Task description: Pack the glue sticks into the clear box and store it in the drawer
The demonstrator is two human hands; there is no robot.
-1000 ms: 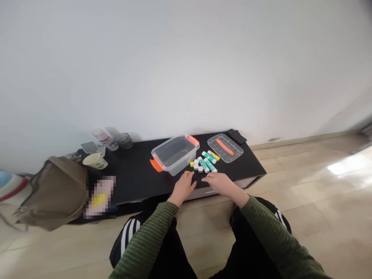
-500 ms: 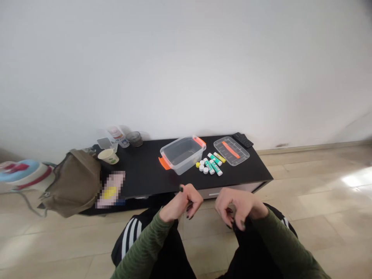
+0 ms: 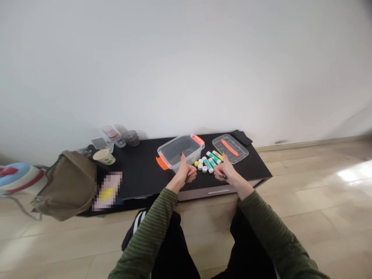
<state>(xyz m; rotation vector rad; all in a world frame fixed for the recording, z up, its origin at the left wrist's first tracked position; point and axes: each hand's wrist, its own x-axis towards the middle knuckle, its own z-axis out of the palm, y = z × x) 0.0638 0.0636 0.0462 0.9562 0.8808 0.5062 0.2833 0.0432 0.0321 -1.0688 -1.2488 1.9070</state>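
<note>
From the head camera, your left hand (image 3: 186, 170) is raised at the near edge of the black table (image 3: 139, 170), fingers curled into a loose fist and thumb pointing up; it grips nothing that shows. Your right hand (image 3: 228, 169) mirrors it, thumb up and fingers folded in, likewise with nothing visible in its grasp. You wear green striped sleeves (image 3: 155, 228).

Just beyond your left hand is the clear box (image 3: 192, 157), lidless, with an orange clip at either end. Your left thumb overlaps its near side in view; you cannot tell whether they touch. Right of the box lie the green glue sticks (image 3: 214, 157) and a yellow stick (image 3: 217, 155), partly behind your right hand. Between them and the box, a yellow cap (image 3: 196, 164) and several white caps (image 3: 205, 169) sit bunched together.

Farther right, the clear lid (image 3: 240, 150) lies flat with an orange strip (image 3: 229, 147) across it, near a black keypad (image 3: 240, 137) at the far right.

On your left stand a paper cup (image 3: 104, 157), a bottle (image 3: 113, 136) and a glass (image 3: 131, 138), with a brown bag (image 3: 69, 186) nearer you.
</note>
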